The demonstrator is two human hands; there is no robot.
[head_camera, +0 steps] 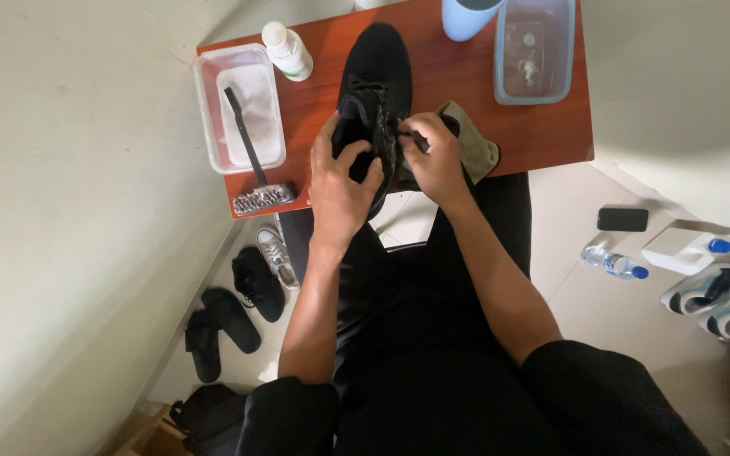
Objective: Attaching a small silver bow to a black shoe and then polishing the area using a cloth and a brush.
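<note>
**Black sneaker held at near worktop edge, laces worked**

The black sneaker (pixel 375 80) is lying toe-away at the middle of the red-brown worktop (pixel 542 135), heel at the near edge. The heel side is clamped by the left hand (pixel 341 181), fingers wrapped around it. The lace area is pinched by the right hand (pixel 434 156), fingers together on it. An olive cloth (pixel 476 143) is seen just beside the right hand. A brush (pixel 255 181) is resting on the clear tub (pixel 213 118) at the left edge. Judged best: shoe kept steady, laces pulled gently, not yanked.
</note>
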